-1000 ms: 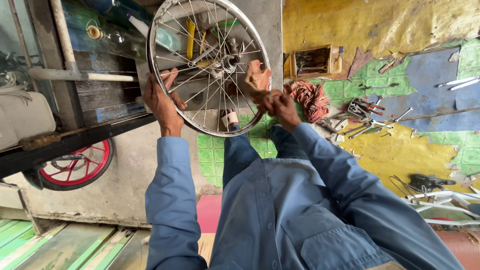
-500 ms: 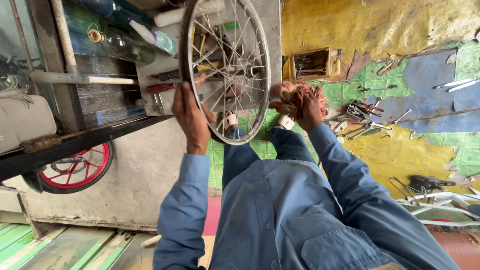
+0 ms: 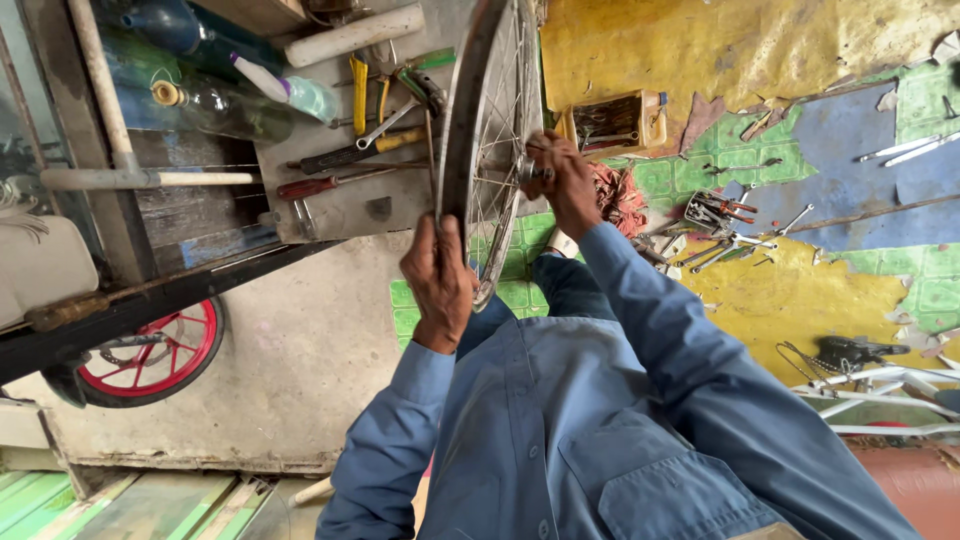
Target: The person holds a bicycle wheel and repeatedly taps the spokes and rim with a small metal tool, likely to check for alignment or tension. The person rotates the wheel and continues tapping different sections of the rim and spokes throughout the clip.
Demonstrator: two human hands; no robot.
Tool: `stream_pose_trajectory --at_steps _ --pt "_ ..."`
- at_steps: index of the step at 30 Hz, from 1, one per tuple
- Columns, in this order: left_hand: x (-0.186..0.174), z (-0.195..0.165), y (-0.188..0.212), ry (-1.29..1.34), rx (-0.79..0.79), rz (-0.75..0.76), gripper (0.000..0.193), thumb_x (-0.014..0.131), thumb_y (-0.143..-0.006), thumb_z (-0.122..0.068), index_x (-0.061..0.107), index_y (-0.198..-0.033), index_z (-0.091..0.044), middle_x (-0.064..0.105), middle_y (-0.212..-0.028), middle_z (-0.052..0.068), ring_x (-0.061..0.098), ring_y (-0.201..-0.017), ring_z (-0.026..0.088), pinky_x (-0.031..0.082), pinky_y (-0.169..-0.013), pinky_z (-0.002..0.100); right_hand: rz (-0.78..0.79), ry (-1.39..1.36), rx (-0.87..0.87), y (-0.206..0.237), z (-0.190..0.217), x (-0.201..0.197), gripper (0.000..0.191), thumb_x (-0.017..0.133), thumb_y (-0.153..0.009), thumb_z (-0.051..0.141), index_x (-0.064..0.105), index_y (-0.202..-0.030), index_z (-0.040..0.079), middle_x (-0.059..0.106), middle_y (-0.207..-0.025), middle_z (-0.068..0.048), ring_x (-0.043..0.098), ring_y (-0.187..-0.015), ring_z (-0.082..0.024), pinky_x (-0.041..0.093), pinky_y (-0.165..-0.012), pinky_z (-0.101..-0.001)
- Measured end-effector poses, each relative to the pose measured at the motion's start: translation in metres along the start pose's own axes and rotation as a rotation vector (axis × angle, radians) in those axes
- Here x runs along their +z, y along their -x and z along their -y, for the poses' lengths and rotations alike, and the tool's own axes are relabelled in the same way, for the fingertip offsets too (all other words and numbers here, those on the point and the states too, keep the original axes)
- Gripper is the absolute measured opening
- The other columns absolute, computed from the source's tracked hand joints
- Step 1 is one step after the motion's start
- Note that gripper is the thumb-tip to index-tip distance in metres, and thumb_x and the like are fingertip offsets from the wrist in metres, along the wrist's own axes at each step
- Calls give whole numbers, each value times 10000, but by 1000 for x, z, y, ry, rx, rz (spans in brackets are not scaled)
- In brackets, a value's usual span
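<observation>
Workshop floor of patched yellow, green and blue tiles (image 3: 800, 300) lies behind the person's blue-sleeved arms. Left hand (image 3: 440, 280), clenched around the rim, grasps the silver spoked bicycle wheel (image 3: 480, 150), which stands nearly edge-on in the middle of the view. Right hand (image 3: 565, 180), just to the right of the wheel, reaches in among the spokes at the hub; its fingers appear closed on the axle, though the spokes partly hide the grip.

Left of the wheel, a grey concrete ledge (image 3: 340, 205) carries hand tools: a yellow-handled screwdriver (image 3: 350, 157), a red-handled screwdriver (image 3: 320, 184) and a silver spanner (image 3: 385, 125). Beyond these lie a clear plastic bottle (image 3: 215, 110) and a white spray bottle (image 3: 285, 90).

Right of the wheel, a small yellow wooden box (image 3: 615, 122) sits on the floor, with a red rag (image 3: 620, 200) near it and loose metal tools (image 3: 720, 225) scattered farther right. At the lower left, well apart, a red-rimmed wheel (image 3: 150, 350) shows.
</observation>
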State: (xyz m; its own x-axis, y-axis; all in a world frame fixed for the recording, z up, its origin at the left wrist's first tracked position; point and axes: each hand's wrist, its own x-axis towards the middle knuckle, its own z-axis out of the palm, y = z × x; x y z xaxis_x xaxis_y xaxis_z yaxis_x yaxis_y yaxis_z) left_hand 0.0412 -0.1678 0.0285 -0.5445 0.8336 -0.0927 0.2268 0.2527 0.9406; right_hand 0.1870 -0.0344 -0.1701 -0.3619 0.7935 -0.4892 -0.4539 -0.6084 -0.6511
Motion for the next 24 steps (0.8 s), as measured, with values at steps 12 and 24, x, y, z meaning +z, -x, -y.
stream_pose_trajectory --at_steps 12,24 --pt "10 0 -13 -211 185 -120 349 472 -1149 -284 581 -940 -26 445 -622 82 410 -471 152 304 -476 370 66 1280 -468 15 -21 -2 86 587 -963 84 640 -1010 36 691 -897 -138 621 -779 -164 552 -659 -313" --pt "0 -24 -63 106 -3 -152 528 420 -1097 -473 656 -1203 -12 774 -1097 97 506 -376 101 394 -319 237 -218 1167 -347 15 -5 -26 273 514 -946 98 616 -1198 76 710 -1047 -217 704 -922 -398 567 -808 -469"
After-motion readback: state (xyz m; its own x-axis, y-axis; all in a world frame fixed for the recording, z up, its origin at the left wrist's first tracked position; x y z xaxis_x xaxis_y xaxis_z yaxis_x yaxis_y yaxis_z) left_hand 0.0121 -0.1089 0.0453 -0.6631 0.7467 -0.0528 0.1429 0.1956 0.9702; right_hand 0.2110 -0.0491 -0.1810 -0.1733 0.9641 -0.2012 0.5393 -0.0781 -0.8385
